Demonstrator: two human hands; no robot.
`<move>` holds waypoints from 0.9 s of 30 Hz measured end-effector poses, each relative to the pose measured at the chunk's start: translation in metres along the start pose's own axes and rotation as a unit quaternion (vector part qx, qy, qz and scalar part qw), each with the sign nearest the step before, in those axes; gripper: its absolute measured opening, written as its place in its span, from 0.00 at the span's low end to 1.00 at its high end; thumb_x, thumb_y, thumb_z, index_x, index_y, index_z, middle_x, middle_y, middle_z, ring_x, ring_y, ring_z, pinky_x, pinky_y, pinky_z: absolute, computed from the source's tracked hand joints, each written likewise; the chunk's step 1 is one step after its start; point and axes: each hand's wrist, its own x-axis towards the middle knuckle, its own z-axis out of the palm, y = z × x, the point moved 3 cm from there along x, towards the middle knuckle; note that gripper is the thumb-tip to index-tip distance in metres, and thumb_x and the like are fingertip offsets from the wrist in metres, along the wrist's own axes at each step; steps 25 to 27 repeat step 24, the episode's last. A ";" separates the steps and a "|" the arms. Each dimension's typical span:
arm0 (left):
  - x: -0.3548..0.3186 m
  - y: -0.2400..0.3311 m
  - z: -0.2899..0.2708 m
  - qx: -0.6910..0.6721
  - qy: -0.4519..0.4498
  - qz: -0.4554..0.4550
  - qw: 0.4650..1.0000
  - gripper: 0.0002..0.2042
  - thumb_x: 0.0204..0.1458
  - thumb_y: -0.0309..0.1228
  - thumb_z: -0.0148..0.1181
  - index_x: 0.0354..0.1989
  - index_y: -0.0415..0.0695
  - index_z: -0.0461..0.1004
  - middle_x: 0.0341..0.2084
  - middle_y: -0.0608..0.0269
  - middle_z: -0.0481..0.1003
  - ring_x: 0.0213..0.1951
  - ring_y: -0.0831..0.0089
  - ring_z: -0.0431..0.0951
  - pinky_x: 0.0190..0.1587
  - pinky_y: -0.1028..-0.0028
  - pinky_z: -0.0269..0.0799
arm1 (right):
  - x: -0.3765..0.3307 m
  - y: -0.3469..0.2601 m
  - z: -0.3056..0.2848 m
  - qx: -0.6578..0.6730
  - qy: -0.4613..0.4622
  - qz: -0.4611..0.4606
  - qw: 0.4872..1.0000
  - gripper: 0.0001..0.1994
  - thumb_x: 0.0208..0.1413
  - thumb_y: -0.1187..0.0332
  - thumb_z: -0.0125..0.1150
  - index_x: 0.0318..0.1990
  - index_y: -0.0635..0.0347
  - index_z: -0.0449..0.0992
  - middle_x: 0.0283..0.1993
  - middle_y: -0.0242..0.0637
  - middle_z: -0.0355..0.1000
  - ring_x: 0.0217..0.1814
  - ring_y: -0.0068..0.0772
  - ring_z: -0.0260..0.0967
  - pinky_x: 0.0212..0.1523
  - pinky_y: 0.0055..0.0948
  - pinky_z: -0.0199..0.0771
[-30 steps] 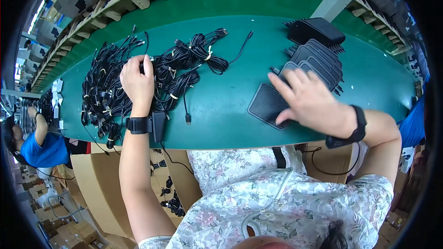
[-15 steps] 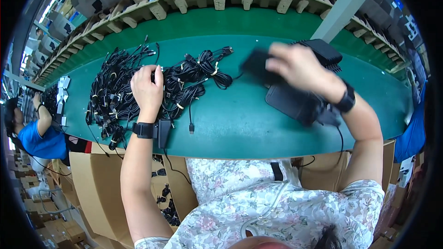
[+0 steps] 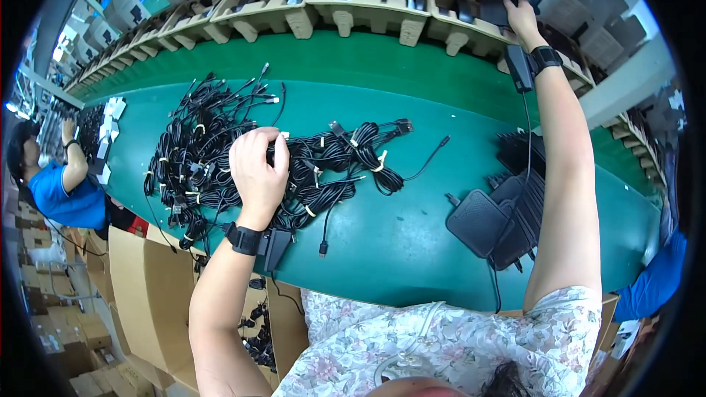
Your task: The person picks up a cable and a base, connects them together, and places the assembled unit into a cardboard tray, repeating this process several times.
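My left hand [image 3: 257,173] lies over a heap of coiled black cables [image 3: 191,147], its fingers curled down among them. Whatever those fingers grip is hidden. Several bundles are bound with pale ties, among them a bundle [image 3: 366,154] right of the hand. My right arm is stretched far forward to the right, where my right hand [image 3: 521,20] grips a flat black square device [image 3: 498,1] by its right side, up at the moulded pulp trays [image 3: 460,29]. Nearer to me, partly behind my right forearm, similar flat black devices [image 3: 482,222] are piled up.
Black boxes on straps with thin wires sit on both wrists, one box [image 3: 520,70] by my right hand. Trays line the green table's [image 3: 397,250] far edge, beside a grey post [image 3: 625,99]. An open carton [image 3: 151,309] stands below left; a person in blue [image 3: 70,191] works beyond.
My right hand has gone from above the device pile up to the trays at the far right, carrying the black device. My left hand stays at the cables. The whole view has shifted somewhat.
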 end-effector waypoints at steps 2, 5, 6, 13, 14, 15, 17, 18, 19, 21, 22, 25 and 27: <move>0.002 0.001 0.000 0.001 -0.002 -0.002 1.000 0.03 0.47 0.28 0.57 0.28 0.44 0.71 0.29 0.66 0.74 0.36 0.66 0.72 0.43 0.67 0.63 | -0.002 0.010 0.011 -0.095 -0.012 -0.016 0.995 0.19 0.57 0.58 0.51 0.46 0.68 0.68 0.44 0.55 0.70 0.46 0.55 0.67 0.46 0.42 0.67; 0.003 0.000 0.002 0.000 -0.002 0.001 1.000 0.03 0.47 0.28 0.58 0.28 0.45 0.70 0.29 0.66 0.74 0.36 0.66 0.72 0.43 0.68 0.63 | -0.011 0.015 0.022 -0.234 -0.028 -0.044 0.971 0.17 0.57 0.58 0.51 0.42 0.65 0.70 0.41 0.52 0.72 0.43 0.52 0.69 0.43 0.43 0.69; 0.003 0.000 0.002 -0.003 0.000 0.001 1.000 0.03 0.47 0.28 0.58 0.28 0.45 0.70 0.29 0.65 0.74 0.35 0.66 0.72 0.43 0.68 0.63 | -0.015 0.014 0.024 -0.280 -0.031 -0.053 0.958 0.16 0.57 0.58 0.51 0.41 0.64 0.71 0.40 0.51 0.72 0.42 0.51 0.69 0.42 0.43 0.69; 0.005 0.002 0.007 -0.039 0.022 0.004 0.999 0.03 0.46 0.28 0.58 0.26 0.44 0.71 0.27 0.65 0.74 0.35 0.65 0.72 0.43 0.68 0.63 | -0.079 -0.115 -0.027 -0.213 0.082 -0.349 0.909 0.12 0.54 0.57 0.54 0.36 0.55 0.73 0.29 0.45 0.71 0.35 0.43 0.71 0.28 0.37 0.71; 0.004 0.000 0.004 -0.035 0.020 -0.003 0.999 0.04 0.46 0.29 0.58 0.25 0.44 0.71 0.27 0.65 0.74 0.35 0.65 0.72 0.43 0.68 0.63 | -0.103 -0.148 -0.029 -0.192 0.005 -0.318 0.928 0.12 0.54 0.57 0.54 0.35 0.56 0.73 0.27 0.45 0.71 0.32 0.43 0.71 0.28 0.38 0.71; 0.003 -0.002 0.002 -0.032 0.017 -0.009 0.999 0.04 0.46 0.30 0.58 0.25 0.44 0.71 0.27 0.65 0.74 0.35 0.65 0.72 0.43 0.67 0.63 | -0.132 -0.179 -0.035 -0.170 -0.073 -0.285 0.940 0.13 0.53 0.56 0.54 0.34 0.56 0.73 0.25 0.45 0.71 0.30 0.43 0.72 0.28 0.38 0.71; 0.000 -0.006 -0.004 -0.030 0.015 -0.017 0.999 0.04 0.46 0.30 0.58 0.25 0.44 0.71 0.27 0.64 0.74 0.35 0.65 0.72 0.43 0.67 0.63 | -0.191 -0.233 -0.058 -0.031 -0.187 -0.389 0.901 0.16 0.52 0.53 0.55 0.30 0.56 0.72 0.22 0.44 0.71 0.26 0.45 0.71 0.28 0.40 0.71; -0.001 -0.007 -0.004 -0.030 0.008 -0.024 0.999 0.05 0.46 0.31 0.58 0.25 0.44 0.72 0.27 0.64 0.74 0.35 0.65 0.72 0.44 0.67 0.63 | -0.217 -0.250 -0.064 -0.040 -0.314 -0.371 0.873 0.17 0.51 0.51 0.57 0.30 0.57 0.72 0.23 0.45 0.71 0.28 0.47 0.71 0.30 0.40 0.71; 0.000 -0.006 -0.003 -0.031 0.001 -0.027 0.999 0.05 0.47 0.31 0.58 0.25 0.44 0.72 0.27 0.64 0.74 0.35 0.65 0.72 0.44 0.67 0.63 | -0.239 -0.260 -0.071 -0.050 -0.435 -0.344 0.831 0.18 0.49 0.50 0.58 0.31 0.58 0.73 0.24 0.45 0.72 0.29 0.48 0.72 0.31 0.41 0.72; 0.002 -0.003 -0.001 -0.037 -0.003 -0.029 0.999 0.06 0.47 0.32 0.58 0.25 0.44 0.72 0.27 0.64 0.74 0.35 0.65 0.72 0.44 0.67 0.63 | -0.275 -0.261 -0.077 -0.043 -0.510 -0.351 0.784 0.21 0.47 0.48 0.60 0.37 0.58 0.74 0.25 0.46 0.72 0.31 0.51 0.72 0.33 0.41 0.72; 0.002 -0.002 -0.001 -0.037 -0.005 -0.026 0.999 0.06 0.47 0.32 0.58 0.25 0.44 0.72 0.27 0.63 0.74 0.36 0.65 0.72 0.45 0.66 0.63 | -0.279 -0.260 -0.075 -0.046 -0.508 -0.353 0.785 0.21 0.47 0.48 0.60 0.37 0.58 0.74 0.25 0.46 0.72 0.31 0.51 0.72 0.33 0.41 0.72; 0.003 -0.004 -0.002 -0.032 -0.007 -0.020 0.999 0.06 0.47 0.33 0.58 0.26 0.44 0.73 0.28 0.62 0.74 0.36 0.64 0.72 0.45 0.66 0.63 | -0.280 -0.255 -0.072 -0.024 -0.510 -0.331 0.794 0.25 0.51 0.47 0.57 0.47 0.57 0.69 0.27 0.46 0.73 0.32 0.51 0.73 0.35 0.41 0.73; 0.003 -0.004 -0.002 -0.032 -0.007 -0.020 0.999 0.06 0.47 0.33 0.58 0.26 0.44 0.73 0.28 0.62 0.74 0.36 0.64 0.72 0.45 0.66 0.63 | -0.280 -0.255 -0.072 -0.024 -0.510 -0.331 0.794 0.25 0.51 0.47 0.57 0.47 0.57 0.69 0.27 0.46 0.73 0.32 0.51 0.73 0.35 0.41 0.73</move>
